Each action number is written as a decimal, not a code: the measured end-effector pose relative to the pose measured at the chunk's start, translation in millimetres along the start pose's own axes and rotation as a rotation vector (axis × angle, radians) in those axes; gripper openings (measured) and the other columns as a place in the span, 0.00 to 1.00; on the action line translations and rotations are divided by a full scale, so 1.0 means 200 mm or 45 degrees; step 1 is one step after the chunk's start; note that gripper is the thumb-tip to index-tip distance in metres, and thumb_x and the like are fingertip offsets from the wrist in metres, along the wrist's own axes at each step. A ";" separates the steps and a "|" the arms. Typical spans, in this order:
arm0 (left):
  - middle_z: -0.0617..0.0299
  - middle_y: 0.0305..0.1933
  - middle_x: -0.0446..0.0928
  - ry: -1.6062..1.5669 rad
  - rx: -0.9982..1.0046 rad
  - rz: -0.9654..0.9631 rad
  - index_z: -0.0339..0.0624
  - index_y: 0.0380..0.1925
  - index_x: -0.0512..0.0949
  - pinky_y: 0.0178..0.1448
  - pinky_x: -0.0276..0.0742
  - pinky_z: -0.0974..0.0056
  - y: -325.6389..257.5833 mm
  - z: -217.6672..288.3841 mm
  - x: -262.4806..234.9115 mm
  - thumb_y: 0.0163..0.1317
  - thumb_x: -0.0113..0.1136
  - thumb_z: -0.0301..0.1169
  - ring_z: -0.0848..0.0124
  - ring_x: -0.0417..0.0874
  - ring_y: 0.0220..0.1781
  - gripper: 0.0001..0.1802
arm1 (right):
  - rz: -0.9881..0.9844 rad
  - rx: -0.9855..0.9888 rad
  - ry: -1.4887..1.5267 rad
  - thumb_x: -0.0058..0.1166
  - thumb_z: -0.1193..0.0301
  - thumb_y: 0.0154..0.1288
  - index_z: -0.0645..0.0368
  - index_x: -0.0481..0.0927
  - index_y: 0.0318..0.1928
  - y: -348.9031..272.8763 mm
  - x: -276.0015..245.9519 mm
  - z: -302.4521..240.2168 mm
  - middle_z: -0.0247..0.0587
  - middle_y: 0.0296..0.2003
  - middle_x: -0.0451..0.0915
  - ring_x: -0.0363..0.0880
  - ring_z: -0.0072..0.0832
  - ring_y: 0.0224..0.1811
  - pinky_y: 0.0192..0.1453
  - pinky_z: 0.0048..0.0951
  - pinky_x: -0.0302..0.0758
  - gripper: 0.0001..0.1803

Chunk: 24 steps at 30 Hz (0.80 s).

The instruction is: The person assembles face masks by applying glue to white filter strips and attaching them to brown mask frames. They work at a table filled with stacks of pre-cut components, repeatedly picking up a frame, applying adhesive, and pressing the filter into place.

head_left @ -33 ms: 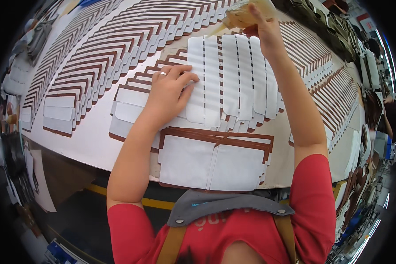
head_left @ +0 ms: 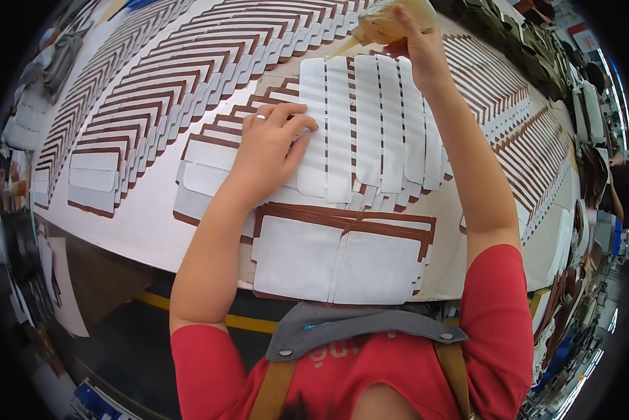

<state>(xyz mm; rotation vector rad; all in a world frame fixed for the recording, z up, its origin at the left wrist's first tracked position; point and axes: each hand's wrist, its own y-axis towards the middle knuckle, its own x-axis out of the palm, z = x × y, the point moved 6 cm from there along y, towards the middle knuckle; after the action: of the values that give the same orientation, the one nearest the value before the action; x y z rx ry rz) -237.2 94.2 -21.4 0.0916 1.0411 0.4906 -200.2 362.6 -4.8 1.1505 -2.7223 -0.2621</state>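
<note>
A row of white pieces [head_left: 370,133], overlapped like tiles so that a thin brown edge shows between each, lies in the middle of the pale worktable [head_left: 139,231], and everything else sits around it. The left hand [head_left: 269,143] rests flat on the row's left end, fingers spread and pressing the pieces down; a ring shows on one finger. At the row's far edge the right hand [head_left: 416,42] is closed around a soft, yellowish squeeze bag [head_left: 381,24], its tip pointing down toward the pieces. Compared with the earlier view, neither hand has moved noticeably, so the row is being held steady while the bag works along its top. Just nearer than the row lie two larger brown-bordered panels [head_left: 339,259]. Left of the row and beyond it, long fanned lines of brown-and-white pieces [head_left: 174,77] cover the table.
</note>
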 end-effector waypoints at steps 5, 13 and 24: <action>0.61 0.53 0.72 0.006 -0.023 -0.007 0.45 0.38 0.74 0.61 0.56 0.56 0.00 0.00 0.01 0.58 0.54 0.26 0.60 0.67 0.58 0.08 | -0.021 -0.053 0.013 0.58 0.57 0.62 0.55 0.76 0.40 0.05 0.07 0.06 0.34 0.25 0.79 0.75 0.19 0.17 0.14 0.18 0.68 0.16; 0.62 0.53 0.72 -0.014 -0.025 0.000 0.45 0.38 0.73 0.61 0.57 0.56 0.00 0.00 0.00 0.58 0.55 0.26 0.60 0.67 0.58 0.08 | -0.008 -0.084 -0.064 0.58 0.57 0.62 0.56 0.76 0.37 0.06 0.08 0.07 0.33 0.23 0.79 0.75 0.18 0.18 0.14 0.18 0.67 0.16; 0.62 0.52 0.73 -0.014 -0.022 0.009 0.45 0.37 0.73 0.60 0.57 0.57 0.00 0.00 0.00 0.57 0.55 0.26 0.61 0.68 0.57 0.07 | 0.023 0.036 -0.108 0.57 0.55 0.62 0.57 0.73 0.44 -0.11 0.05 0.06 0.36 0.27 0.78 0.73 0.20 0.18 0.17 0.19 0.66 0.20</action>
<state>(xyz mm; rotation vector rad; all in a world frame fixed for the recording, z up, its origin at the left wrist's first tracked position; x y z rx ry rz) -237.5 94.3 -21.8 0.0826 1.0259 0.5052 -194.7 341.6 -19.8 1.1471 -2.8172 -0.2771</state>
